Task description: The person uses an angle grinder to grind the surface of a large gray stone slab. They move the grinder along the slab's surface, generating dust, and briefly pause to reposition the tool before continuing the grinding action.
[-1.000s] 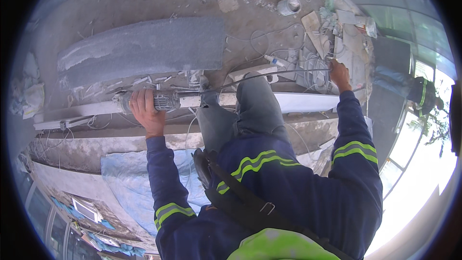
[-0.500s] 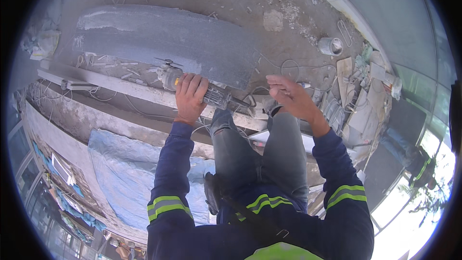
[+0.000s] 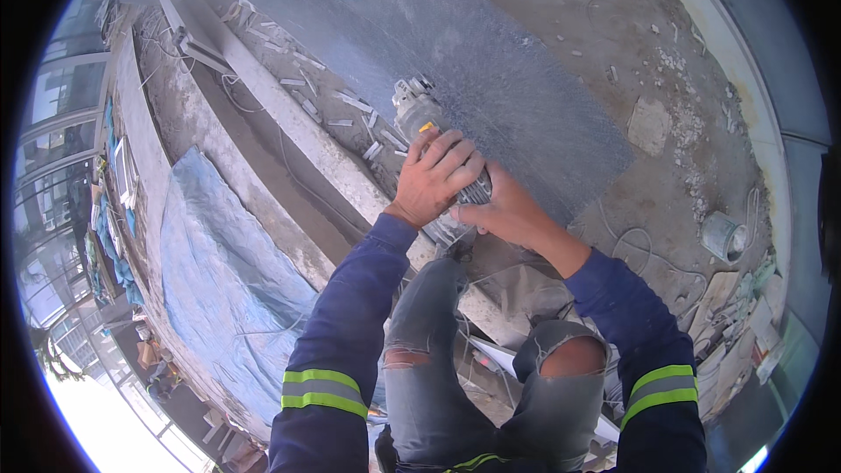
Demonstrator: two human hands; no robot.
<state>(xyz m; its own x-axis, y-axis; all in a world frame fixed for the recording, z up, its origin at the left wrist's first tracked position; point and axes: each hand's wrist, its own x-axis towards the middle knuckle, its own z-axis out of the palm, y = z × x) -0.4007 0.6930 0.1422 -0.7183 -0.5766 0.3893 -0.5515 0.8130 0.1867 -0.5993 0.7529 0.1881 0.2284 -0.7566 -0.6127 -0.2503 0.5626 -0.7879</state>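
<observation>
An angle grinder (image 3: 416, 108) with a grey head and a yellow button lies in both my hands, above my knees. My left hand (image 3: 439, 173) wraps over its front body, just behind the head. Further back, my right hand (image 3: 511, 206) closes round the rear of the body, with the thumb across it. The grinder's head points away from me, over the near edge of a large grey sheet (image 3: 491, 52) on the ground. Its disc is hard to make out at this angle. My fingers hide much of the tool's middle.
Long pale beams (image 3: 289, 114) run along the left, with white offcut strips (image 3: 355, 102) beside them. A blue plastic sheet (image 3: 229, 276) spreads at the left. To the right lie a bucket (image 3: 724, 236), a flat square piece (image 3: 649, 126), loose cables (image 3: 644, 241) and rubble.
My right hand, open and apart before, has come down onto the grinder. The view has turned, and the grinder now points farther away from me instead of leftward.
</observation>
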